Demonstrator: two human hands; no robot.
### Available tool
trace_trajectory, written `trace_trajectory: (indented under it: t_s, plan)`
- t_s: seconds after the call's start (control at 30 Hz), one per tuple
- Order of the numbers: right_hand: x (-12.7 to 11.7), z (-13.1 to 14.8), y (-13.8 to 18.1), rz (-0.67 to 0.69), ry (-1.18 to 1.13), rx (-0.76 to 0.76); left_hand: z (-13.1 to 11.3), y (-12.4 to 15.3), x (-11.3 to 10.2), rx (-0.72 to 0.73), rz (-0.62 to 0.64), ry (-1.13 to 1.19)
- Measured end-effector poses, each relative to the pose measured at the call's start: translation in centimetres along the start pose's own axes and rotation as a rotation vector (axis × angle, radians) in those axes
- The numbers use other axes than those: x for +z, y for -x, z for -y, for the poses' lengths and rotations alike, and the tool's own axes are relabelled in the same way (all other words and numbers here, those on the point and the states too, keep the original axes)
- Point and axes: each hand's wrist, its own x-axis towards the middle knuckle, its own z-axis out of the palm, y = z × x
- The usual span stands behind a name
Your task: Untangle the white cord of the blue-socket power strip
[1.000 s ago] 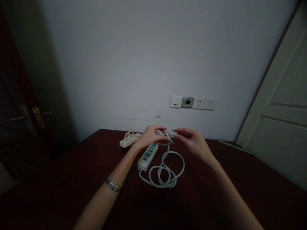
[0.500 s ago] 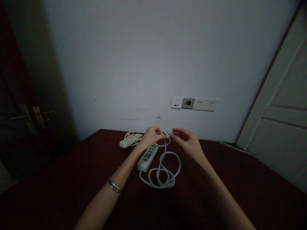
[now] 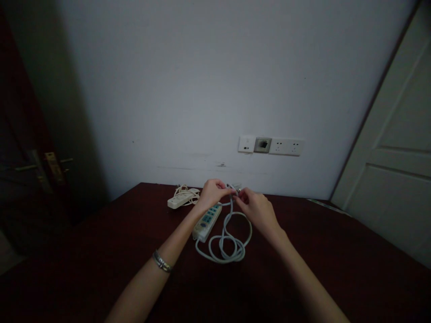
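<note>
Grey cord (image 3: 231,205), likely light and springy, best held beside its plug (image 3: 237,185), is pinched by left hand (image 3: 213,194) near counter's (image 3: 134,224) back edge; right hand (image 3: 258,207) curls alongside, grip unclear.

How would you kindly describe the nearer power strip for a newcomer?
Find the dark red table, then the left hand over it. Just below that hand in view lies the nearer power strip, its teal sockets setting it apart from the farther one.
</note>
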Motion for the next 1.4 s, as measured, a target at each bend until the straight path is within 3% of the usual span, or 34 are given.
trace_trajectory:
  t_s: [0.17, 0.37, 0.53, 0.7, 0.9, 1.17, 1.3, 1.4]
  plan:
    - [0.3, 0.0, 0.0, -0.013, 0.030, -0.006, -0.4, 0.2, -0.1, 0.001, 0.023, 0.029]
    - [0.4, -0.5, -0.2, -0.006, 0.007, -0.007, -1.0, 0.7, -1.4, -0.056, 0.249, 0.088]
    - [0.5, -0.7, -0.3, -0.012, -0.061, -0.018, -1.4, 0.9, -1.7, -0.054, 0.356, 0.047]
    - [0.7, -1.2, -0.8, 0.018, -0.270, 0.018, -1.4, 0.8, -2.1, -0.003, 0.389, -0.100]
    - [0.7, -2.7, -1.1, 0.164, -0.657, 0.189, -1.1, 0.7, -2.5, 0.036, 0.445, -0.044]
    - [1.7, -5.1, -1.1, 0.232, -0.802, 0.316, -0.8, 0.3, -3.4, -0.098, 0.439, 0.484]
    - [1.6, -5.8, -1.1, 0.320, -0.672, 0.237, -1.1, 0.2, -3.5, -0.071, 0.402, 0.714]
    - [1.1, -6.3, -1.4, 0.362, -0.731, 0.155, -1.4, 0.2, -3.5, -0.036, 0.359, 0.873]
